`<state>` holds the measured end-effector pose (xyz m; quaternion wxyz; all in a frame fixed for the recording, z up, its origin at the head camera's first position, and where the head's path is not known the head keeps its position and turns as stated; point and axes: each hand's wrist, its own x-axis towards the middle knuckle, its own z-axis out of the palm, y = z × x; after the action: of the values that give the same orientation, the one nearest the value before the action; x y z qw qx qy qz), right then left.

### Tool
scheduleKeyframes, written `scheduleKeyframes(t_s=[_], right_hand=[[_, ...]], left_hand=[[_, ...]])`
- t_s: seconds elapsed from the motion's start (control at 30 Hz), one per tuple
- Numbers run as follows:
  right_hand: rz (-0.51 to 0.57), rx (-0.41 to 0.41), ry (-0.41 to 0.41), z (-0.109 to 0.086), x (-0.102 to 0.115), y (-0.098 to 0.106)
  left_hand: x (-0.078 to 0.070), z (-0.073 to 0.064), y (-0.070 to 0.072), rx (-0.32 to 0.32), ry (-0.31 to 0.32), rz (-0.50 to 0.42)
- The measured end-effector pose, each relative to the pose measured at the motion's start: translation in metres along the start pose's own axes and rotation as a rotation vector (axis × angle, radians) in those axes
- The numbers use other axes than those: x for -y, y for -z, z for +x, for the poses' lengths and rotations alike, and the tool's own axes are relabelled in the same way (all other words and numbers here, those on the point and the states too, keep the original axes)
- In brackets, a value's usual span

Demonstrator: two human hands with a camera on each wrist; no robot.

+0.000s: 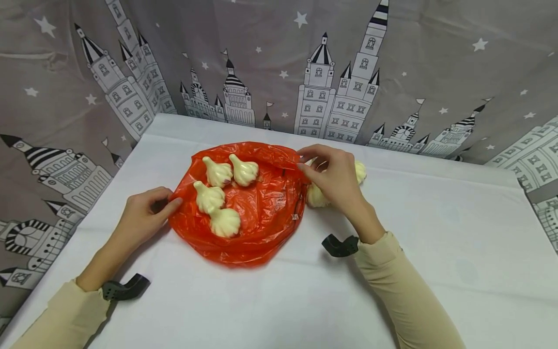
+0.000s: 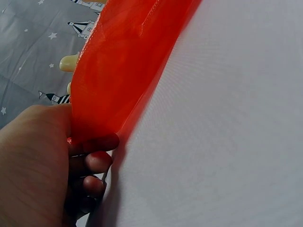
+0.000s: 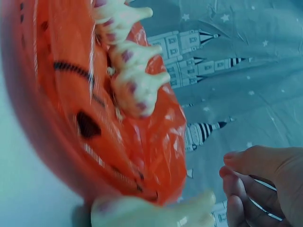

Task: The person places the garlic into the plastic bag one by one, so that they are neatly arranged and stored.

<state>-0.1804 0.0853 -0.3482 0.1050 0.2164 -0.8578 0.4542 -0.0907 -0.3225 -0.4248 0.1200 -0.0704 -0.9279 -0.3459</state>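
Note:
A red plastic bag [image 1: 274,203] lies spread with its mouth rolled outward, and several garlic bulbs [image 1: 210,198] sit inside toward its left and back. My left hand [image 1: 146,213] pinches the bag's left rim between thumb and fingers; the left wrist view shows the red film [image 2: 118,71] running up from that grip. At the right rim is my right hand [image 1: 333,174], fingers loosely bent. Seen from the right wrist, its fingertips [image 3: 230,163] stand a little apart from the film, with nothing between them. More garlic bulbs [image 1: 317,196] lie outside the bag, partly behind this hand.
A white cloth [image 1: 270,305] covers the table. Behind it hangs a grey curtain [image 1: 270,39] printed with castles and stars. Another garlic bulb [image 1: 360,171] shows just past the right hand. Black wrist mounts [image 1: 342,245] stick out below both hands.

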Motion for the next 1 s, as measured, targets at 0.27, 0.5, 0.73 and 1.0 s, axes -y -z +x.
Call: scheduleKeyframes(t_s=[0.27,0.5,0.73,1.0], right_hand=[[-0.058,-0.101,-0.003,-0.009,-0.018,0.027],[-0.124,-0.143,-0.048,-0.022,-0.039,0.057],[-0.17,-0.163,-0.073,-0.032,-0.056,0.08],[-0.165,-0.105,-0.098,-0.033,-0.058,0.084]], left_hand=[[-0.001,0.0,0.001,0.006,0.01,0.007],[0.001,0.0,0.0,-0.007,-0.003,0.0],[0.002,0.0,0.0,-0.005,0.0,0.008],[0.003,0.0,-0.001,0.005,0.012,0.011]])
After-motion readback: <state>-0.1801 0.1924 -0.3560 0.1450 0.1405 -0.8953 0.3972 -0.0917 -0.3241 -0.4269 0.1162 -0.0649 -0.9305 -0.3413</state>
